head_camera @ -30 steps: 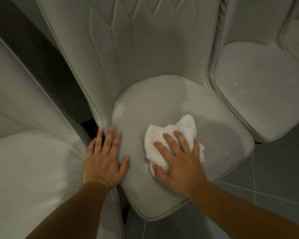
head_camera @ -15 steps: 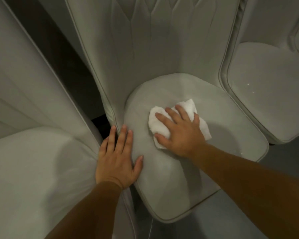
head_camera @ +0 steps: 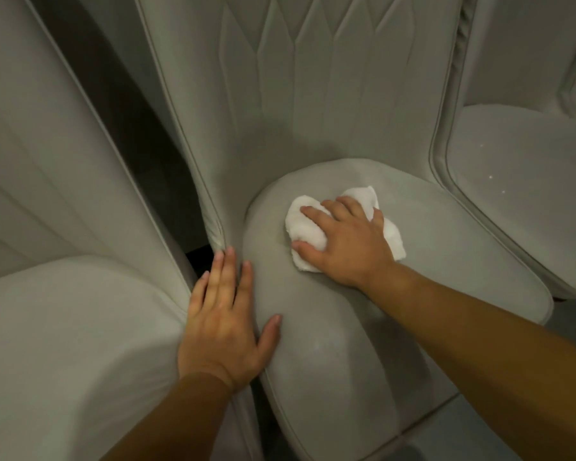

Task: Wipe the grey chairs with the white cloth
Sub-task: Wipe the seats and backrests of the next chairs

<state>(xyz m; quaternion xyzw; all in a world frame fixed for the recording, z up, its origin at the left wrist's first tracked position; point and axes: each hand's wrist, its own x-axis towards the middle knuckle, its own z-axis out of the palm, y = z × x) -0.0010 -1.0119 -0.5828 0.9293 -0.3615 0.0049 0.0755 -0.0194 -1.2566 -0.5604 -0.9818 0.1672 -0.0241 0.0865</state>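
A grey upholstered chair fills the middle of the view, with a rounded seat cushion [head_camera: 446,261] and a stitched backrest [head_camera: 296,94]. A crumpled white cloth [head_camera: 305,227] lies on the back part of the seat. My right hand [head_camera: 343,244] presses flat on the cloth, fingers spread over it and pointing left. My left hand [head_camera: 223,327] rests flat on the seat's left edge, fingers apart and holding nothing, with its fingertips at the corner where the backrest meets the seat.
Another grey chair [head_camera: 64,327] stands close on the left, touching my left hand's side. A third grey chair [head_camera: 529,194] stands on the right, with small specks on its seat. A dark gap [head_camera: 153,144] runs between the left and middle chairs. Grey floor tiles [head_camera: 463,434] show at the bottom right.
My right hand has slid the cloth from the seat's front toward the backrest and a little left. My left hand has stayed on the seat's left edge.
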